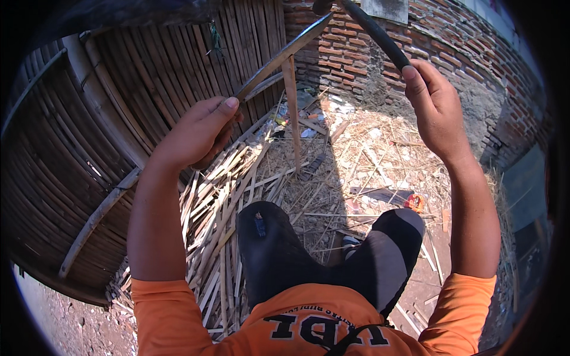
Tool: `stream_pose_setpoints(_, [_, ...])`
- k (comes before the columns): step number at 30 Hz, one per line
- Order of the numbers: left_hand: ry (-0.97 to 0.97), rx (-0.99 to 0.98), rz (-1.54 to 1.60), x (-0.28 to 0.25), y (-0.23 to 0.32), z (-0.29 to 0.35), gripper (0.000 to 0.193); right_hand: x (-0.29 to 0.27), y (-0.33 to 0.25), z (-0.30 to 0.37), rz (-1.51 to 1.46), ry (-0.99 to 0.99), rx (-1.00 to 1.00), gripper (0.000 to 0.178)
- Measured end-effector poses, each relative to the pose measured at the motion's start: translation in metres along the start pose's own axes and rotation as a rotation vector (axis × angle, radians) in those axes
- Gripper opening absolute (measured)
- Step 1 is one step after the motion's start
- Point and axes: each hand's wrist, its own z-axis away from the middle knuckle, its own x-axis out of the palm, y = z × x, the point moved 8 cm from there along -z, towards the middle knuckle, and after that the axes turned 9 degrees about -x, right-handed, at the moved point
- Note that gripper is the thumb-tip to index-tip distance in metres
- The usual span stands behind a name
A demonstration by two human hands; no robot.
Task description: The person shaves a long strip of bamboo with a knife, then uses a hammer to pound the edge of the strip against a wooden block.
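Observation:
My left hand (202, 132) is closed round the near end of a long, narrow wooden strip (285, 54), which slants up and away to the right. Its upper edge shines bluish. Below its middle hangs a thinner upright wooden stick (293, 113); whether the two are joined I cannot tell. A dark-handled hammer (377, 34) is in my right hand (434, 107), raised, with the thumb along the handle. The top edge of the view partly cuts off its head, which lies close to the strip's far end.
Split bamboo strips (217, 231) lie heaped left of my legs. A bamboo slat wall (77, 160) rises on the left, a brick wall (350, 59) ahead. Straw and litter (374, 148) cover the ground, with an orange-and-dark object (415, 203) beyond my right knee.

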Motion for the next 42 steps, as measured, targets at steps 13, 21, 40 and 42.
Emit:
stream_pose_setpoints(13, [0.011, -0.013, 0.005, -0.001, 0.002, -0.001, 0.057, -0.006, -0.007, -0.009, -0.068, 0.052, -0.075, 0.047])
stream_pose_setpoints(21, [-0.025, 0.000, -0.037, 0.009, 0.007, -0.002, 0.058, 0.024, 0.012, -0.007, 0.097, -0.183, 0.022, 0.050])
stream_pose_setpoints(40, [-0.011, -0.024, -0.014, 0.013, 0.003, -0.010, 0.055, -0.017, -0.009, -0.005, -0.171, 0.126, -0.008, 0.043])
stream_pose_setpoints(42, [-0.002, -0.031, -0.017, 0.011, 0.001, -0.008, 0.054, -0.006, -0.004, -0.005, -0.115, 0.078, 0.022, 0.045])
